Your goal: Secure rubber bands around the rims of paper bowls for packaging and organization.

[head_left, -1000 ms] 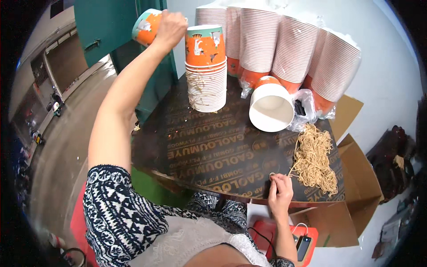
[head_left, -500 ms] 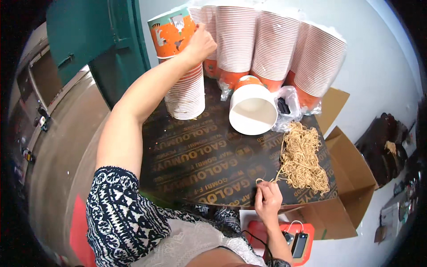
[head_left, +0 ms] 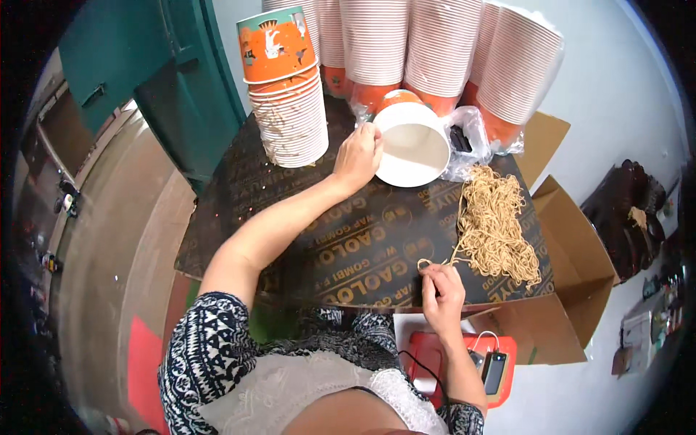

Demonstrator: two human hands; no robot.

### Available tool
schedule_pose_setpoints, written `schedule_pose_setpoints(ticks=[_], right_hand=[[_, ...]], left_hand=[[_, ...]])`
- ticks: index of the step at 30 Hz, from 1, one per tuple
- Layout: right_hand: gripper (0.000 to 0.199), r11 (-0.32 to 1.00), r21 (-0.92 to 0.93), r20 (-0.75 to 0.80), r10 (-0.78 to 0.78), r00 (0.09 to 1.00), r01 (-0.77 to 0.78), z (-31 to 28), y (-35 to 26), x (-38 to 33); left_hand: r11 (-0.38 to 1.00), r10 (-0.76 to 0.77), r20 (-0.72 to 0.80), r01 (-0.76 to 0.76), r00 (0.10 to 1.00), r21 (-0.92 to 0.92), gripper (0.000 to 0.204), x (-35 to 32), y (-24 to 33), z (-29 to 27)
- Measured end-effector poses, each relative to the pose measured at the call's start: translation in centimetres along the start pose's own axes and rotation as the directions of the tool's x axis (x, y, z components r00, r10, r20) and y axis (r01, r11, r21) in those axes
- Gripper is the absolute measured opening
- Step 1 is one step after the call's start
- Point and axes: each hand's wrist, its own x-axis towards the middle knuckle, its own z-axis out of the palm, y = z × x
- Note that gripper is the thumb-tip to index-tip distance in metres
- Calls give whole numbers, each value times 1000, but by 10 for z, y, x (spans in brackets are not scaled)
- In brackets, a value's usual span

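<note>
Teal door, seemingly concrete floor

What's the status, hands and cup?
Left hand gripping rim of white paper cup lying sideways. Right hand pinching tan string bundle. Nothing blocking.

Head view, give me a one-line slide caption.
Left hand grips a paper cup lying on its side while right hand pinches tan string.

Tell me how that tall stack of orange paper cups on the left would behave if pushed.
The stack of cups is tall on a narrow base and leans slightly, so a push near the top would probably tip it. Being paper, it is likely light and would slide easily on the smooth dark table. The left hand is beside it, at the white cup.
</note>
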Motion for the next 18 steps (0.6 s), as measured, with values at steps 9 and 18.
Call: schedule_pose_setpoints(ticks=[9,18], right_hand=[[5,999,-37,11,10,1000,-9,3,3,-3],[4,998,-57,-21,-19,1000,17,4,7,-6]], left_hand=[[974,-223,-70,220,972,-52,19,-15,-14,25],[939,-308,-13,306,951,157,15,-7,1,6]])
